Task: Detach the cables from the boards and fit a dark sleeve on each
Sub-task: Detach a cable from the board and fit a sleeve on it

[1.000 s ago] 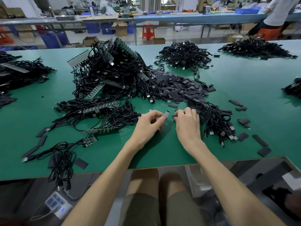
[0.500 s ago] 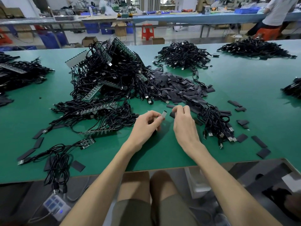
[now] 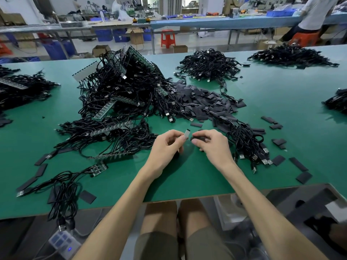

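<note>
My left hand (image 3: 166, 147) pinches a small pale connector end of a cable (image 3: 186, 133) above the green table (image 3: 187, 181). A few centimetres to its right, my right hand (image 3: 211, 144) pinches a dark sleeve (image 3: 197, 138), its open end facing the connector. They are close but apart. A big tangle of black cables and green boards (image 3: 124, 91) lies behind my left hand. A heap of dark sleeves (image 3: 202, 104) sits behind my right hand.
A bundle of loose cables with metal plugs (image 3: 247, 145) lies right of my right hand. Cables on boards (image 3: 105, 136) lie to the left. Loose sleeves (image 3: 298, 164) scatter near the right edge. More cable piles (image 3: 208, 64) sit farther back.
Both hands have lifted slightly off the table and turned; the connector and the sleeve now face each other more squarely. The piles have not moved.
</note>
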A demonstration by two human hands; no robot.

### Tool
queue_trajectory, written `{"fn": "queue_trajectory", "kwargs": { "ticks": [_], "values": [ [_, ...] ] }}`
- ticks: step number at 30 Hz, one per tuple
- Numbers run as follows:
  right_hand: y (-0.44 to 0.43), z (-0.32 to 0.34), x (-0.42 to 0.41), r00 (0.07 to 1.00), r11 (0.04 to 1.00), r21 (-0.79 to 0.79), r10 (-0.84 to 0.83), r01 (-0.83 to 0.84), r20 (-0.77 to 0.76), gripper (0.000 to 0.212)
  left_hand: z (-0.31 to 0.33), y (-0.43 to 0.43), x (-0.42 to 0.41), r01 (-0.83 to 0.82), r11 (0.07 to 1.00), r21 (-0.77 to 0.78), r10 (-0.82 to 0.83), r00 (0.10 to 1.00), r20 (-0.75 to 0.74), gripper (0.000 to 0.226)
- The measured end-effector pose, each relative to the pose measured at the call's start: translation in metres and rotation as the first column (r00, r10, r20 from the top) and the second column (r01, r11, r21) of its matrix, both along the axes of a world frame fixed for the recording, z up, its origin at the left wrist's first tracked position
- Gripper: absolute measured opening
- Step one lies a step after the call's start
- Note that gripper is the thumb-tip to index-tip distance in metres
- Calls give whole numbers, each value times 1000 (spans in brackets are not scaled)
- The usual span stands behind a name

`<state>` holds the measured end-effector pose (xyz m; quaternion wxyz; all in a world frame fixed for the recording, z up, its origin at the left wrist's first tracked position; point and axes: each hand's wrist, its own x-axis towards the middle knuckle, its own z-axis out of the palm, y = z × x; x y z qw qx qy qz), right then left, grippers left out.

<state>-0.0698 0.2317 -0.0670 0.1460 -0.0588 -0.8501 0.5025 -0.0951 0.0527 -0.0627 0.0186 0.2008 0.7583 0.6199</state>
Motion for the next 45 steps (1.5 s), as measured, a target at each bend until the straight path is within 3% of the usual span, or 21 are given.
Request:
{"fn": "queue_trajectory", "kwargs": {
  "ticks": [3,7,16,25,33,40,45],
  "values": [
    [-1,1,1,1000,1000,0,12,-12,3,17,0,0,0,-2,1000,4,1,1000,3,13],
    [0,3,4,998,993,-115,-23,15,-63,8,0,-1,1,7,1000,9,-7,1000,2,15],
    [-1,7,8,994,962,-273,-19,-11,-107,12,2,-2,3,-7,1000,6,7,1000,-28,17],
    [-3,10,11,991,950,-308,12,-52,-130,16,4,2,6,-140,961,-239,92,975,-204,33],
    [-8,10,14,983,972,-216,57,-95,-177,27,0,0,2,-152,954,-257,92,969,-231,31],
    [-6,6,13,965,992,-57,100,-117,-242,26,2,1,3,-102,948,-301,37,976,-216,28],
    [-8,7,15,956,990,10,140,-142,-258,21,3,1,3,-156,943,-295,92,971,-219,37]
  ]
}}
